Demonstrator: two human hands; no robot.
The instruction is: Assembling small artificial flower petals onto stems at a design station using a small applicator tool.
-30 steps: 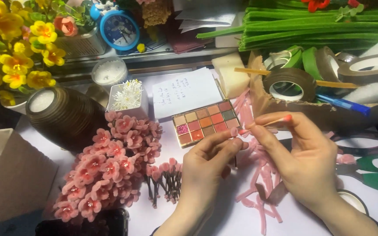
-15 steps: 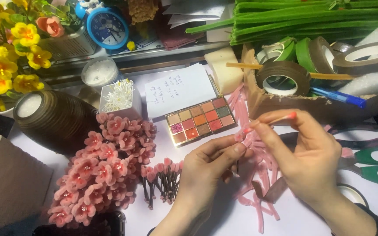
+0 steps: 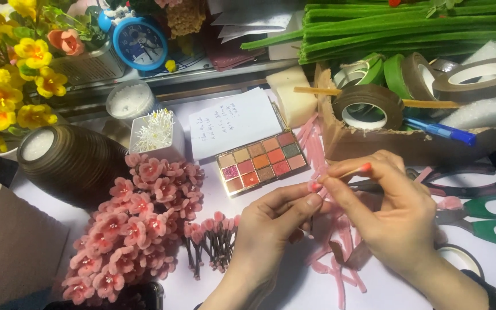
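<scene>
Centrally, hands [image 3: 340,212] pinching pink petal [image 3: 315,185], palette [image 3: 262,162] near

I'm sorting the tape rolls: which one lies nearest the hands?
The brown tape roll at the cardboard box's front, just above the right hand; the green rolls sit farther back.

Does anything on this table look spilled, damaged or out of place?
Nothing looks spilled or broken. The cardboard box of tape rolls has a ragged, torn front edge, and pink fuzzy strips lie scattered loose under the left hand and right hand.
</scene>
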